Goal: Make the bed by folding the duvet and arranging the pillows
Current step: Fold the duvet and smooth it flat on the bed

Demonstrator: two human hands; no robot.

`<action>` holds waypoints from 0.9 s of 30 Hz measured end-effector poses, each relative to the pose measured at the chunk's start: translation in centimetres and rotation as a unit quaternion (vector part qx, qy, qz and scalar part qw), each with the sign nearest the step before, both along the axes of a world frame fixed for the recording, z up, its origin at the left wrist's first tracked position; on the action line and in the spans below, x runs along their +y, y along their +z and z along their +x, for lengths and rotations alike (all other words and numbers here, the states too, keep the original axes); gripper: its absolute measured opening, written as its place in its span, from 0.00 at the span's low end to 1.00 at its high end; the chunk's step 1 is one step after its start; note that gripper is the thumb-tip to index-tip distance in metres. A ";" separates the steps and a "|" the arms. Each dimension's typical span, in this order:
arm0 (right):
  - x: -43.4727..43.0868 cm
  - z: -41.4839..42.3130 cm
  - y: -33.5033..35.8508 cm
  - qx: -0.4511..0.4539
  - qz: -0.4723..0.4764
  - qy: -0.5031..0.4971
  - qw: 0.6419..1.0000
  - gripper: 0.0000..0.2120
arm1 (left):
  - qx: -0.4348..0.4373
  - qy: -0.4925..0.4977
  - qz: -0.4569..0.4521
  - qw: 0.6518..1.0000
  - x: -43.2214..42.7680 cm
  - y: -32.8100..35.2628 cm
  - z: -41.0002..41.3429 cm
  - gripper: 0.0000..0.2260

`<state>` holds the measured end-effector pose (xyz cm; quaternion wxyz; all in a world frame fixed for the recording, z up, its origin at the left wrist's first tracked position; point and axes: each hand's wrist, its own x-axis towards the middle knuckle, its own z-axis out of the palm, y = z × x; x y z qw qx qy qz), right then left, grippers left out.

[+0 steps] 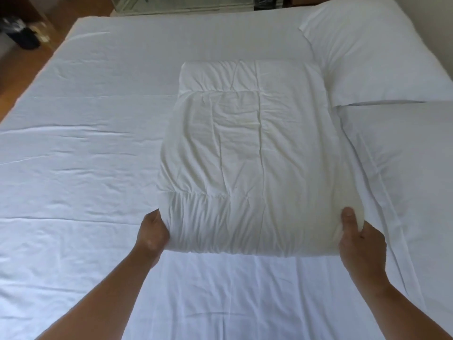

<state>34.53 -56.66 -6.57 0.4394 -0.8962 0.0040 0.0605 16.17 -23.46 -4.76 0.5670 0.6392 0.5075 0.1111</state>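
A folded white duvet [252,155] lies as a thick rectangular bundle in the middle of the bed [85,143]. My left hand [152,234] grips its near left corner, fingers tucked under the fold. My right hand [358,239] grips the near right corner, thumb on top. Two white pillows lie at the right: one pillow [372,52] at the far right corner, a second pillow [411,163] nearer to me, both touching the duvet's right side.
The white sheet is creased and spreads wide to the left and toward me. Wooden floor [22,77] shows past the bed's left edge, with dark items [22,33] on it. A pale cabinet [196,3] stands beyond the far edge.
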 end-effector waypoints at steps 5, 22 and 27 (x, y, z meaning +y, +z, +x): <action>-2.0 3.2 1.6 -0.025 -0.075 0.030 0.996 0.36 | 0.086 0.033 0.106 0.990 4.1 -0.8 0.0 0.30; 10.2 12.0 -0.9 -0.034 -0.348 0.326 0.878 0.45 | 0.353 -0.365 0.392 0.767 7.1 -2.5 13.2 0.36; 11.6 13.5 -0.8 -0.075 -0.337 0.309 0.886 0.45 | 0.341 -0.333 0.401 0.782 10.5 -3.1 13.5 0.35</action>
